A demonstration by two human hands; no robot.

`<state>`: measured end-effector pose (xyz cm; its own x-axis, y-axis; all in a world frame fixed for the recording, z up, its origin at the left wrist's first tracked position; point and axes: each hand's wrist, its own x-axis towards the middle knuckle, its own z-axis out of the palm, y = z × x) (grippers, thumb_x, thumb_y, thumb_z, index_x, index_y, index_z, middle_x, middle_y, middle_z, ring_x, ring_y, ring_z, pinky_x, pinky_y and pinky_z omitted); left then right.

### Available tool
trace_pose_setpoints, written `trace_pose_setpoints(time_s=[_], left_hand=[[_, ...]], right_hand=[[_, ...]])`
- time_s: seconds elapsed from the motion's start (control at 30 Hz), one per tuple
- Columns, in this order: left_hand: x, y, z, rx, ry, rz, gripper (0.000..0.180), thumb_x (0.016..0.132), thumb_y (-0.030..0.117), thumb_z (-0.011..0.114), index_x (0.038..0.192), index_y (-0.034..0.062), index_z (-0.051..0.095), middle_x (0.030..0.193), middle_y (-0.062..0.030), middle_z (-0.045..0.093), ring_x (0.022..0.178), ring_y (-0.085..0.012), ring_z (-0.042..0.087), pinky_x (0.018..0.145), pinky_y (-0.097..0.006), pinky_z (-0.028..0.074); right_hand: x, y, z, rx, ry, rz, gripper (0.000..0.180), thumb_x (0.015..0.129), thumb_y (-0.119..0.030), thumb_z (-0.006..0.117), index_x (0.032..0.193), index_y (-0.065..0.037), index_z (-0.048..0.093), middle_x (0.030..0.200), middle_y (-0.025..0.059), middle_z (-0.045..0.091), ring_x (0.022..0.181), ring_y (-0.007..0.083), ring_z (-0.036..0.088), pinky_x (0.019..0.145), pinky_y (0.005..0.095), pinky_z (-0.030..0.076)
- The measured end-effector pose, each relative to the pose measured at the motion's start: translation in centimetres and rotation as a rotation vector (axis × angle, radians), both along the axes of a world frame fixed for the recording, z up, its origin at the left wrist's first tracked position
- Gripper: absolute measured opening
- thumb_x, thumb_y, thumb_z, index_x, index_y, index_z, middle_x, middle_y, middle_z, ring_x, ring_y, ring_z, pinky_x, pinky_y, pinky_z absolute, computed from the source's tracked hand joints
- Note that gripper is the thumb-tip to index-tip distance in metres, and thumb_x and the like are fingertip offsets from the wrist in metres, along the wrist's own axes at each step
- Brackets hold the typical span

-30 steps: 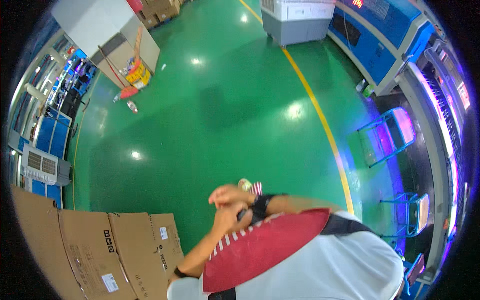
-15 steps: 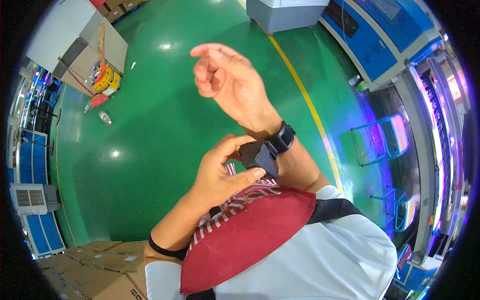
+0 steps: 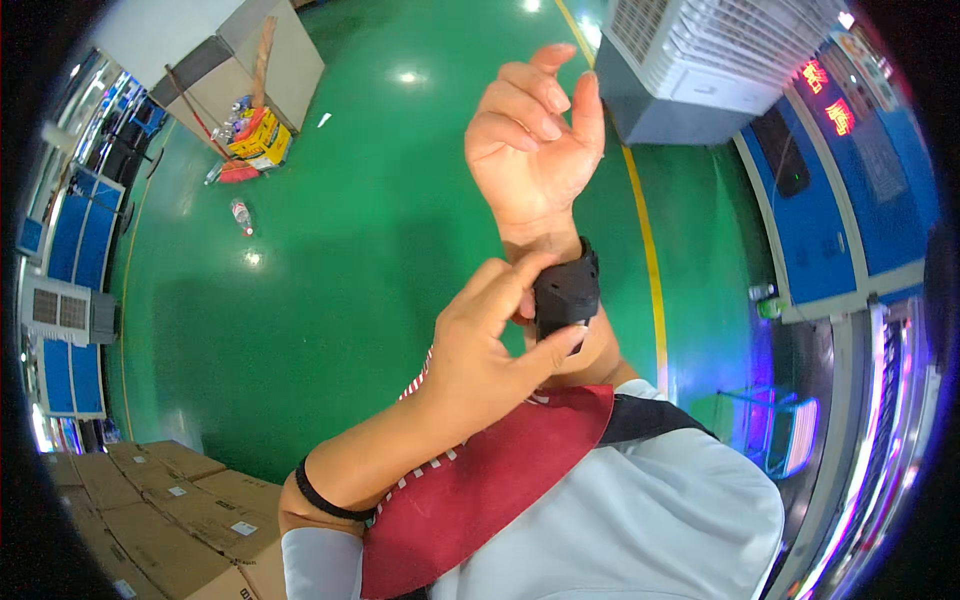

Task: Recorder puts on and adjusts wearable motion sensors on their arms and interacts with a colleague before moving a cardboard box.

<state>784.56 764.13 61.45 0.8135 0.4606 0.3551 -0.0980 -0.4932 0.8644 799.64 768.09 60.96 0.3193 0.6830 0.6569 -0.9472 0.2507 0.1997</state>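
My right hand (image 3: 530,150) is raised at the upper middle, palm toward me. Its fingers are loosely bent and apart, with nothing in them. A black block-shaped wrist device (image 3: 567,292) sits against the inner side of that wrist, with part of its dark strap showing at the edge. From the lower left, my left hand (image 3: 475,345) reaches across and grips the device, thumb at its near end and index finger at its far end. The other left fingers are partly hidden behind the hand. A black band (image 3: 322,497) circles my left arm near the elbow.
A red apron (image 3: 480,500) covers my front. Cardboard boxes (image 3: 150,520) are at lower left. A plastic bottle (image 3: 242,217) and a yellow box of litter (image 3: 262,140) stand on the green floor (image 3: 330,330). An air cooler (image 3: 670,100), blue machines (image 3: 860,180) and a stool (image 3: 780,430) line the right.
My right hand has turned its palm toward me and moved up and right, its fingers now curled. My left hand has followed, still gripping the wrist device. The whole view has shifted.
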Motion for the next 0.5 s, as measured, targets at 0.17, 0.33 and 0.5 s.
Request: trace_pose_setpoints(time_s=[0.17,0.33,0.5], left_hand=[[4.8,7.9,-0.2,-0.052,0.067,-0.079,0.042,0.069,0.008,0.066,0.108,-0.0006,0.053,0.073,-0.002,0.045,0.065,-0.0106,0.045,0.062,-0.022,0.039],[8.7,18.4,-3.2,-0.472,0.138,-0.226,0.039,0.078,0.009,0.061,0.114,0.0001,0.051,0.08,0.0006,0.049,0.071,-0.0074,0.046,0.066,-0.021,0.039],[13.3,29.3,-4.4,-0.642,0.124,-0.244,0.033,0.082,0.008,0.056,0.113,-0.0004,0.052,0.087,-0.002,0.056,0.073,-0.0085,0.05,0.064,-0.021,0.043]], right_hand=[[3.6,8.4,-2.2,-0.168,0.325,0.176,0.021,0.083,-0.024,0.05,0.09,-0.007,0.059,0.063,-0.0008,0.045,0.053,0.0097,0.038,0.046,0.0206,0.033],[7.4,17.7,-6.7,-0.333,0.373,0.177,0.015,0.08,-0.015,0.05,0.09,-0.005,0.056,0.062,-0.0014,0.044,0.052,0.0099,0.041,0.046,0.0218,0.033],[12.3,27.6,-8.0,-0.428,0.471,0.124,0.021,0.082,-0.024,0.048,0.092,-0.007,0.054,0.062,-0.0008,0.043,0.052,0.0111,0.039,0.046,0.022,0.033]])
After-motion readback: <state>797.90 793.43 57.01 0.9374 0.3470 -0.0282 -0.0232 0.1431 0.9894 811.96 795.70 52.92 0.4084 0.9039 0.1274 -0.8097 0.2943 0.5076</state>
